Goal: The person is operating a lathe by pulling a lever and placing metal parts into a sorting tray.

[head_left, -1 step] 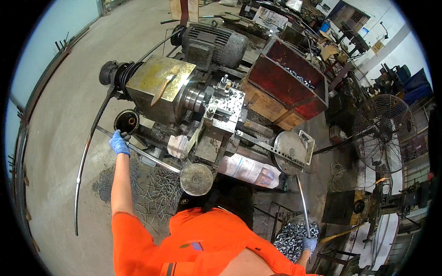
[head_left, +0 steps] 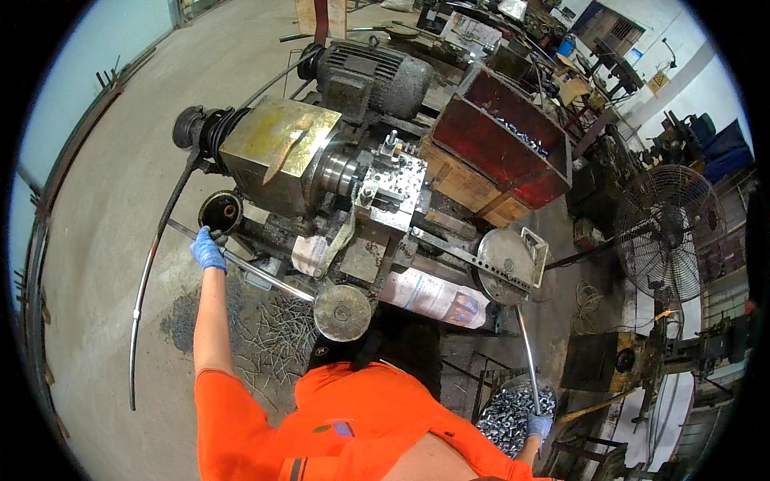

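Observation:
My left hand (head_left: 208,248), in a blue glove, is wrapped round a long metal lever (head_left: 269,279) that runs to a round hub (head_left: 342,313) on the near side of a lathe. Far down on the right, my right hand (head_left: 539,426), also gloved, grips the lower part of a second steel lever (head_left: 528,349). That one hangs from a round disc (head_left: 504,260). Between the two stands the lathe's spindle chuck (head_left: 338,174), facing a tool slide (head_left: 395,192) strewn with metal chips. A tub of small metal parts (head_left: 509,421) sits beside my right hand.
The gearbox housing (head_left: 281,144) carries a wooden-handled tool (head_left: 285,156). Behind it sits an electric motor (head_left: 373,76). A red bin (head_left: 497,140) with metal parts rests on a wooden crate (head_left: 461,184). Right stands a caged fan (head_left: 672,232). Metal shavings (head_left: 281,337) cover the floor at left.

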`<move>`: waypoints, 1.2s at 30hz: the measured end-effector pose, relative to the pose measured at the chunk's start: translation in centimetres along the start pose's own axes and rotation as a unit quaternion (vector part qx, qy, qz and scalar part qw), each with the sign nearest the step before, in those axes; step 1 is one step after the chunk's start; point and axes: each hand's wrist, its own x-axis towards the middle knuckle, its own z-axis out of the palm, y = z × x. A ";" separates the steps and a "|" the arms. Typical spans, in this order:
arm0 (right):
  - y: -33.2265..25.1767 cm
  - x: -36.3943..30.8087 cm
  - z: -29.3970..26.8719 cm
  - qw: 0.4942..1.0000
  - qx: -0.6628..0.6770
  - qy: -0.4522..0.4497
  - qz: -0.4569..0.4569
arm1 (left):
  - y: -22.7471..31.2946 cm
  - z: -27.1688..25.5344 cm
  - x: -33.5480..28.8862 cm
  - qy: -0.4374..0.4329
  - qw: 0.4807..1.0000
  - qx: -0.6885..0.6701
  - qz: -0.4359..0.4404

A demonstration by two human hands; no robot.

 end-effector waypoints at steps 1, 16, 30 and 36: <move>-0.3 -0.3 -0.3 1.000 -0.003 0.002 0.009 | -0.1 0.1 0.0 0.000 1.000 -0.002 -0.001; -0.9 -2.0 -1.0 0.999 0.006 0.022 0.025 | -0.3 0.1 0.5 -0.004 1.000 -0.010 -0.008; -2.2 -4.3 -2.8 0.999 -0.014 0.016 0.034 | -0.6 0.3 0.8 -0.006 1.000 -0.010 -0.008; -1.9 -3.7 -2.3 0.999 -0.007 0.006 0.046 | -0.3 0.2 0.3 -0.007 1.000 -0.017 -0.005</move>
